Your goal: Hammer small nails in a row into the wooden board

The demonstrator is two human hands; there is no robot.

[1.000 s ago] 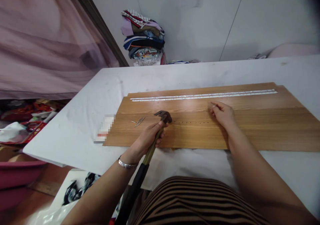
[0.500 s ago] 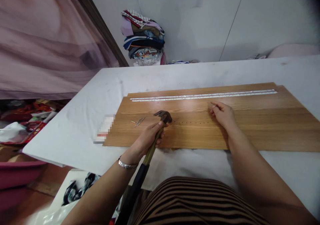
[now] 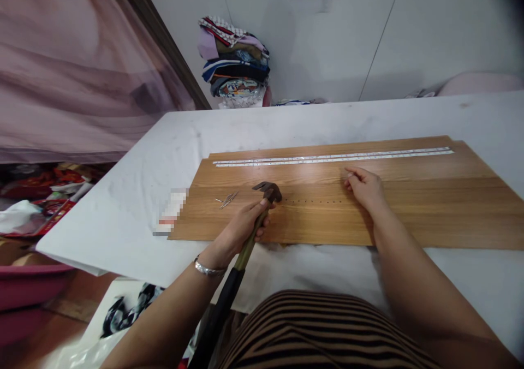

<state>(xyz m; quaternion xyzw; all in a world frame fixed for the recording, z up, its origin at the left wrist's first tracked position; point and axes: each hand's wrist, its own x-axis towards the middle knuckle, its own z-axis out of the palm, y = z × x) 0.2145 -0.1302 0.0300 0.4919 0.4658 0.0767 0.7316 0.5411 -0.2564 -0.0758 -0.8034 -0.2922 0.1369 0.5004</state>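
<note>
My left hand (image 3: 245, 224) is wrapped around a claw hammer (image 3: 268, 190) near its head, and the black lower grip of the handle slants down toward my body. The hammer's rusty head hovers at or just over a wood-grain board (image 3: 429, 210); contact cannot be told. Over the right half of the board my right hand (image 3: 365, 188) is closed, thumb and fingers pinched together, and what they hold, if anything, is too small to make out. A row of small dark dots (image 3: 311, 201) runs between the hammer head and that hand. Several loose nails (image 3: 226, 199) lie left of the hammer.
Two white measuring strips (image 3: 335, 156) run along the board's far side. Beneath is a white-covered table (image 3: 110, 205), with a blurred-out packet (image 3: 172, 210) at the board's left edge. Folded clothes (image 3: 235, 63) are stacked behind, and a pink tub (image 3: 33, 287) stands on the floor at left.
</note>
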